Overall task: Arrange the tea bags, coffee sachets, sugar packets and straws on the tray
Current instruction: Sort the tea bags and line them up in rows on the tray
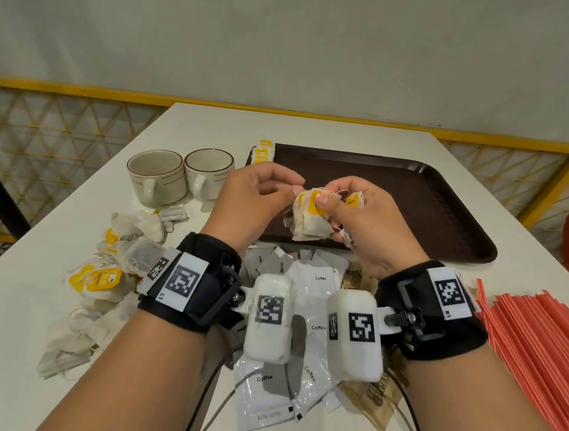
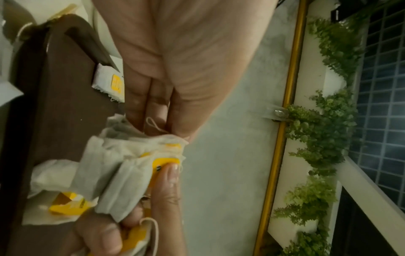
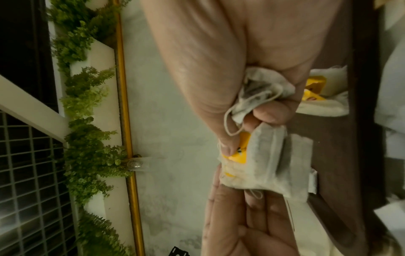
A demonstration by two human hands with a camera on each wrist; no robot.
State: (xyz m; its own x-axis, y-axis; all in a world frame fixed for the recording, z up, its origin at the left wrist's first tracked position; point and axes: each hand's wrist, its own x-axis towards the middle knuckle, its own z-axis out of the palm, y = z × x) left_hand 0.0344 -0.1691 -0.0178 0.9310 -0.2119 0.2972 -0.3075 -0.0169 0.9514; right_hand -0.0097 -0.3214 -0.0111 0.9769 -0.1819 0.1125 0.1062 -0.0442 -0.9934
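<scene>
Your right hand (image 1: 351, 217) grips a bunch of tea bags (image 1: 310, 222) above the tray (image 1: 415, 199) on the bench (image 1: 198, 118) while your left hand (image 1: 257, 195) pinches one corner, likely separating tangled strings before laying them down

Head view: even, soft indoor light, moderately bright; the pale desk (image 1: 368, 140) shows faint shadows beneath the forearms and wrist units. Straight edges bow toward the frame borders, wide-angle distortion. Slight softness overall, text on sachets barely legible. Both wrist views are dimmer, greenish, grainy; the near palm fills each frame out of focus, and the tea bags (image 2: 122, 166) smear slightly with motion blur.
</scene>
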